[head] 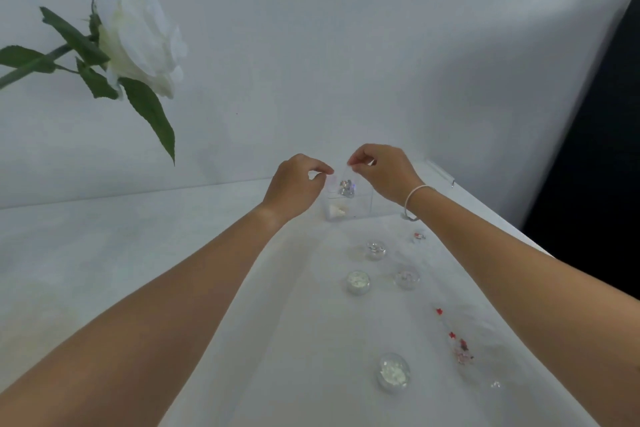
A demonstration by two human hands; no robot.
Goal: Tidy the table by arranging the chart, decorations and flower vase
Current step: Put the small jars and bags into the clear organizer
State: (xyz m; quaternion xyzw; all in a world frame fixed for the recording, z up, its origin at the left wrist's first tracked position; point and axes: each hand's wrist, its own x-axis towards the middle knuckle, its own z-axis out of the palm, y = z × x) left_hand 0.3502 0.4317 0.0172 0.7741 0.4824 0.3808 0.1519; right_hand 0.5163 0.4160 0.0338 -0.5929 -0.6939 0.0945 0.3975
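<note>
Both arms reach out over a white table (104, 253). My left hand (294, 184) and my right hand (384, 172) each pinch a top corner of a small clear plastic bag (341, 180) with silvery glitter pieces at its bottom. The bag hangs just above a clear compartment box (360, 206) that holds a white piece in its near left cell. Several small clear round pots of decorations (358, 282) sit on the table nearer to me. A white rose (142, 42) with green leaves leans in from the left; its vase is out of view.
Loose red and silver sequins (460, 347) lie scattered at the right, beside my right forearm. A clear lid or stand (441, 172) rests at the table's far right corner. A white wall stands behind the table, and a dark area lies beyond its right edge.
</note>
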